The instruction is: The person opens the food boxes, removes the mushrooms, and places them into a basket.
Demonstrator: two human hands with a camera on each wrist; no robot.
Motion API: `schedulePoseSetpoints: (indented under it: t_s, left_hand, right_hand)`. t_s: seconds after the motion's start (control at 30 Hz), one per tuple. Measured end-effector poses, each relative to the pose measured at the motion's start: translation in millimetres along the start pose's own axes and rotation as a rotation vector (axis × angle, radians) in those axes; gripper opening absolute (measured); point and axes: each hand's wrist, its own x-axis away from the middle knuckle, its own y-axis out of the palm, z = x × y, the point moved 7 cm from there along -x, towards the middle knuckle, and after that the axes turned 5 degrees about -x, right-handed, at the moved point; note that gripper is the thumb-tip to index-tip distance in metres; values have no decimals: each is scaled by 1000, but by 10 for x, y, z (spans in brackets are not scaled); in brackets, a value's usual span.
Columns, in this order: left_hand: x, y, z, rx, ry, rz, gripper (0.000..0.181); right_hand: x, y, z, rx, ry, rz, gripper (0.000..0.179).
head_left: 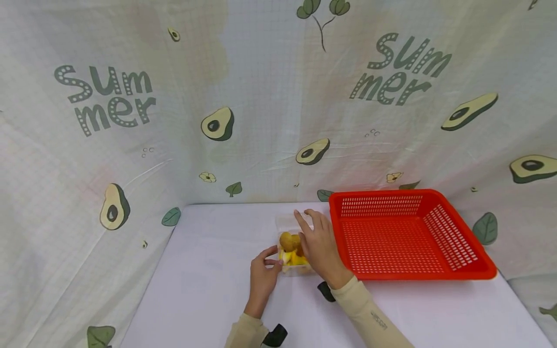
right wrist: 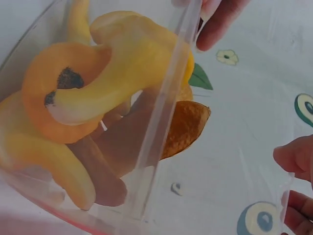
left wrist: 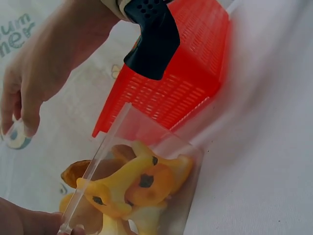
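A clear plastic box (head_left: pixel 299 271) stands on the white table, filled with yellow curved banana-like pieces (right wrist: pixel 98 93), an orange round piece (left wrist: pixel 149 186) and brown potato-like pieces (head_left: pixel 287 241). Some brown ones rise above the rim. My left hand (head_left: pixel 263 280) grips the box's left side, with thumb and fingertips pinching the rim in the left wrist view. Over the far side of the box, my right hand (head_left: pixel 321 244) pinches the edge of the clear lid (head_left: pixel 285 222), which is raised away from the box. In the right wrist view the right hand's fingertips (right wrist: pixel 299 156) hold that lid edge.
A large red plastic basket (head_left: pixel 461 241) with slotted walls stands just right of the box, close to my right forearm. Behind the table hangs a pale cloth (head_left: pixel 261 96) printed with avocados. Dark camera mounts (head_left: pixel 275 335) sit at both wrists.
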Motion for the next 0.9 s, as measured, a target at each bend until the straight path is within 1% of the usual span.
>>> schedulePoseSetpoints:
  t_s: [0.17, 0.4, 0.5, 0.7, 0.9]
  left_hand:
    - [-20, 2, -12, 36, -45, 2, 39]
    - [-41, 2, -35, 25, -85, 22, 37]
    - [-47, 6, -43, 46, -108, 12, 38]
    - [-39, 19, -76, 100, -171, -31, 39]
    - [-36, 30, -95, 141, -186, -54, 42]
  right_hand:
    - [-47, 0, -2, 9, -15, -13, 72]
    - [-86, 48, 36, 26, 23, -69, 76]
    - [-100, 66, 52, 23, 40, -88, 77]
    - [-117, 135, 96, 35, 68, -138, 77]
    - [-112, 206, 144, 36, 84, -174, 82]
